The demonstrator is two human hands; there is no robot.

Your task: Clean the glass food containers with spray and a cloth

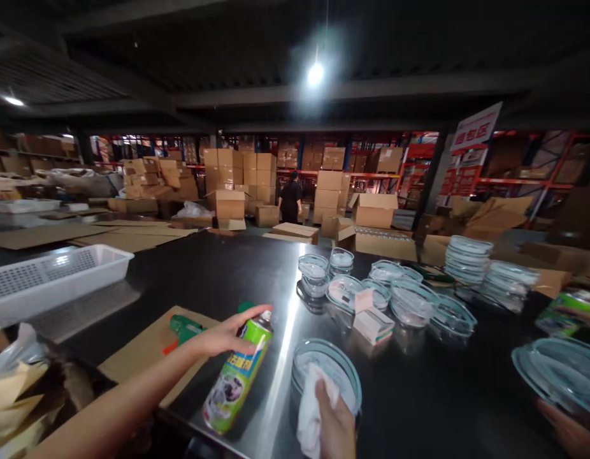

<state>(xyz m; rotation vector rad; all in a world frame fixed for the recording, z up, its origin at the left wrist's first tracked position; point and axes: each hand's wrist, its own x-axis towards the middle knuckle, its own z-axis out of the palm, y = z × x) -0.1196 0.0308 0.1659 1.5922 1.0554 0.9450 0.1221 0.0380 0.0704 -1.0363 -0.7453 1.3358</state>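
Gripping a green spray can (237, 376) near its top with my left hand (228, 335), I hold it tilted over the steel tabletop (218, 274), close to the near edge. My right hand (336, 427) clutches a white cloth (313, 408) pressed against a glass dish (330, 370) with a teal rim, also by the near edge. Beyond them, more glass lids (343, 293) and a small white box (374, 325) sit mid-table, with stacks of lids (467, 258) toward the far right. A cardboard sheet (151, 344) with a green tool (185, 328) on it lies left of the can, a white basket (51, 280) sits at the left edge, and someone else's hand (569, 433) holds a dish (557, 376) at the near right corner.
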